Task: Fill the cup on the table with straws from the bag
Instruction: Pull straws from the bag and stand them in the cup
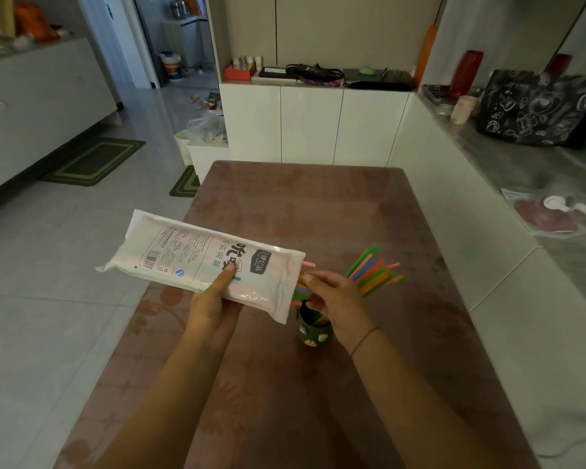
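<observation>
My left hand [214, 302] grips a white plastic straw bag [197, 262] from below, thumb on its printed face, holding it level above the table's left side. The bag's open end points right, with coloured straw ends [301, 289] sticking out of it. My right hand [332, 296] pinches those straw ends at the bag's mouth, directly above a dark green cup [313, 330] with small stickers. A bunch of coloured straws [374, 270] leans out of the cup to the upper right, behind my right hand.
The cup stands on a brown patterned table [318, 211]. A white counter [521, 170] runs along the right with a black bag [538, 106] and a red bottle [467, 72]. White cabinets [312, 123] stand behind the table; tiled floor with green mats [95, 160] lies left.
</observation>
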Motion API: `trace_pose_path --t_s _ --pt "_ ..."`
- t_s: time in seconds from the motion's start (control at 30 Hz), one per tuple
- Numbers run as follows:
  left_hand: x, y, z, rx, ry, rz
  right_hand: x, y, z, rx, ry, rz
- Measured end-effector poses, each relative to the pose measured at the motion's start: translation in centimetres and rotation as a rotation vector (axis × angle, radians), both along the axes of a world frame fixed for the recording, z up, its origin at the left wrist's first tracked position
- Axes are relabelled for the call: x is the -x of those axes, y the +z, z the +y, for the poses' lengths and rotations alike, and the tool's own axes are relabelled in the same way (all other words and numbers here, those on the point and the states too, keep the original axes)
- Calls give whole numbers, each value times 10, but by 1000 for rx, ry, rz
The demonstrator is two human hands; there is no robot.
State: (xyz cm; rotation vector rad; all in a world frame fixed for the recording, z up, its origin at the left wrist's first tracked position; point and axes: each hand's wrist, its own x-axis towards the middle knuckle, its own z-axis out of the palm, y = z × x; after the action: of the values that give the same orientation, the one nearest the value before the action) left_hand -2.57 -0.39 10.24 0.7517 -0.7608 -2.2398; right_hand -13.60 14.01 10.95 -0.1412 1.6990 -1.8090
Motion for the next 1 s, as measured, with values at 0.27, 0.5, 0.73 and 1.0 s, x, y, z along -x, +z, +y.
trace_pose_path --t_s 0.27,0.5,0.73,1.0 --pt "-5 -7 -6 -101 44 94 17 4 11 -32 -50 140" --pt "-1 -10 2 -126 22 111 -1 8 5 -54 43 224" --pt "-11 -15 -11 -201 76 135 21 16 22 35 -2 210" --pt "-6 -16 -6 -268 67 98 23 23 27 118 98 233"
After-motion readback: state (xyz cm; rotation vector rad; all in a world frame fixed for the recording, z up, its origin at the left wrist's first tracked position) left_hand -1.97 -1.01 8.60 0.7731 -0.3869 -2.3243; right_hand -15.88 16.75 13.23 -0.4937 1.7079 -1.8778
